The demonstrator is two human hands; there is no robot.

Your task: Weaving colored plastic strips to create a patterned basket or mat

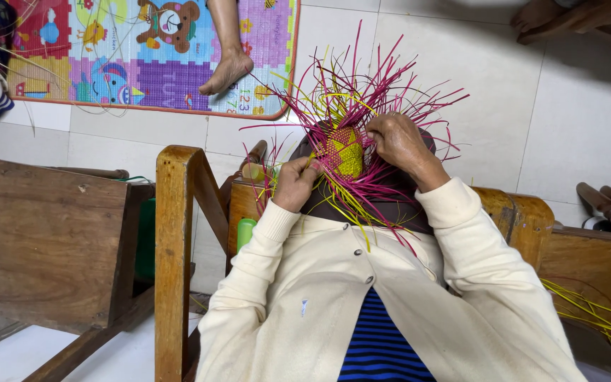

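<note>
A partly woven piece of pink and yellow strips (344,150) rests on my dark-clad knee, with loose strip ends fanning out all round it. My left hand (294,182) grips its lower left edge, fingers closed on the strips. On the upper right side lies my right hand (399,141), fingers pressed down on the weave and pinching strips. Both cream sleeves reach up from the bottom of the view.
A wooden chair frame (177,233) stands close on my left, a wooden stool (47,233) beyond it. Another person's bare foot (226,71) rests on a colourful play mat (143,56). Loose yellow strips (588,308) lie at the right, on wooden furniture.
</note>
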